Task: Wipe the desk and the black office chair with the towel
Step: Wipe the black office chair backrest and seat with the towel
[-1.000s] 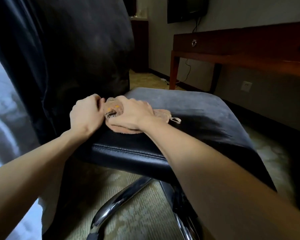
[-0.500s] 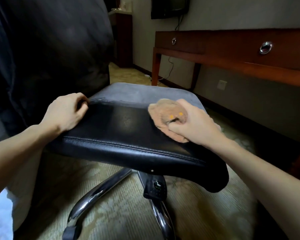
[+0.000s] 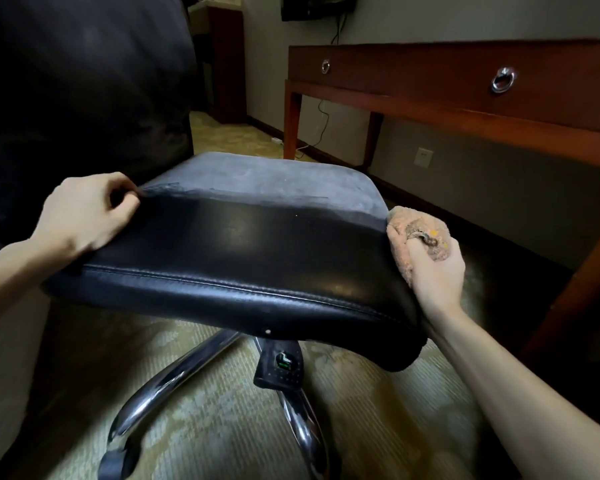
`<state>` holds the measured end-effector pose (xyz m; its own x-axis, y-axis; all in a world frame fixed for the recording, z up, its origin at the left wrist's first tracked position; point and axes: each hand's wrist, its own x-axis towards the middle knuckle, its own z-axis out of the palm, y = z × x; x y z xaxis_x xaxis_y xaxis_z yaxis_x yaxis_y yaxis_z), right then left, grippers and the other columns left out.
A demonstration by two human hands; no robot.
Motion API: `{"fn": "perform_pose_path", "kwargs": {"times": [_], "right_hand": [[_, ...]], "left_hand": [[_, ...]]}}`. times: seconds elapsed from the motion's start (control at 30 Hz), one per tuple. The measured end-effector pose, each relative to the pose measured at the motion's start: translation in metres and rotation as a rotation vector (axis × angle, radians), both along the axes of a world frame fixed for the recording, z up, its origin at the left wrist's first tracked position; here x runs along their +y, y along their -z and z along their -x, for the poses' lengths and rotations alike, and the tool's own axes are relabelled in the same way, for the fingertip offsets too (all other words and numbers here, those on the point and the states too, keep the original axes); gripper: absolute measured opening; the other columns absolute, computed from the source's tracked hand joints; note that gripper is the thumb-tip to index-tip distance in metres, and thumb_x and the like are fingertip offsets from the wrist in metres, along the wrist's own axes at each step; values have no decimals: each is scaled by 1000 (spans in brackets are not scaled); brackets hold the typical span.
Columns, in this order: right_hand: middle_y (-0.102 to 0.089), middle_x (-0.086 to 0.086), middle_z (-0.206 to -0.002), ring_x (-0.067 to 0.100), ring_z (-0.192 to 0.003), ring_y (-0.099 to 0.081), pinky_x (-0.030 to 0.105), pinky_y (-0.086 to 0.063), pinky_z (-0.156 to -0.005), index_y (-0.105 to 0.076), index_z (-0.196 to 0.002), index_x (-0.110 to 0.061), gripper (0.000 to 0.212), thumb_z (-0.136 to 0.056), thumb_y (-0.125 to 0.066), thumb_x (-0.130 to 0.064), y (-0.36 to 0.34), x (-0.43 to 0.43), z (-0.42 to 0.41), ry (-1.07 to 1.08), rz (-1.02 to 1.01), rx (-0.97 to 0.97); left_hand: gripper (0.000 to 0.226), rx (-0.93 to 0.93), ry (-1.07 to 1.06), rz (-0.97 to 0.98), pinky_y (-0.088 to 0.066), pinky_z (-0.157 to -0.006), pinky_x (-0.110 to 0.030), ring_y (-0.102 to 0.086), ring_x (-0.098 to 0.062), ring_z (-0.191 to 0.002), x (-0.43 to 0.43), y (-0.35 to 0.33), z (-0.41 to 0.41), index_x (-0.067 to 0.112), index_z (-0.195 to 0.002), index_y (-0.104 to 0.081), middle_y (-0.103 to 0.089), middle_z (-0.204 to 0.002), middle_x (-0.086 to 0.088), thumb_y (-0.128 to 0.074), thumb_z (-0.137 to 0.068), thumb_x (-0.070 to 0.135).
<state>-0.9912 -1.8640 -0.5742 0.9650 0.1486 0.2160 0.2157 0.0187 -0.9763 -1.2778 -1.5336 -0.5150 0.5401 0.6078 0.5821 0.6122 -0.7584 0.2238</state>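
Note:
The black office chair's seat fills the middle of the view, shiny black in its near half and dull grey with dust in its far half. Its tall black backrest rises at the left. My right hand grips a bunched tan towel against the seat's right edge. My left hand rests on the seat's left edge, fingers curled on the leather. The reddish-brown wooden desk with ring drawer pulls stands at the upper right.
Chrome chair legs and the black centre column spread over patterned carpet below the seat. A wall socket and a hanging cable show under the desk. A dark cabinet stands in the far corner.
My right hand has swept the towel from the seat's left side across to its right edge, leaving a shiny black strip. My left hand has stayed on the left edge.

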Motion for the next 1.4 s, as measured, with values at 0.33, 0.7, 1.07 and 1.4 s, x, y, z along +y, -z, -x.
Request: {"fn": "perform_pose_path", "kwargs": {"times": [0.33, 0.7, 1.07, 1.4], "right_hand": [[-63, -9, -102, 24, -108, -61, 32, -40, -86, -58, -117, -31, 35, -85, -68, -41, -28, 8, -10, 13, 360, -19], [-70, 5, -117, 35, -111, -64, 44, -44, -87, -57, -122, -27, 50, -88, -47, -63, -91, 186, 106, -431, 1044, -801], [-62, 0, -128, 27, -123, -58, 38, -35, -83, -56, -123, -29, 32, -91, -61, -31, -80, 284, 170, -677, 808, -833], [-68, 3, -128, 32, -117, -64, 40, -48, -86, -57, -133, -39, 48, -86, -64, -45, -90, 185, 47, -351, 1097, -722]], "left_hand": [[41, -34, -36, 144, -46, -74, -42, -68, -41, -90, -13, 0, -9, 26, -89, -75, -67, -77, -5, -50, -76, 55], [44, -243, -1, 204, -46, -73, -40, -66, -26, -78, 5, 11, -7, 18, -79, -70, -69, -72, 0, -45, -101, 47], [41, -568, -6, 332, -39, -91, -28, -57, -16, -105, -5, 9, -3, 13, -121, -54, -62, -115, 0, -48, -104, 50], [38, -537, -5, 334, -40, -90, -35, -59, -22, -104, 0, 6, 2, 16, -113, -60, -67, -110, -3, -40, -107, 48]]}}
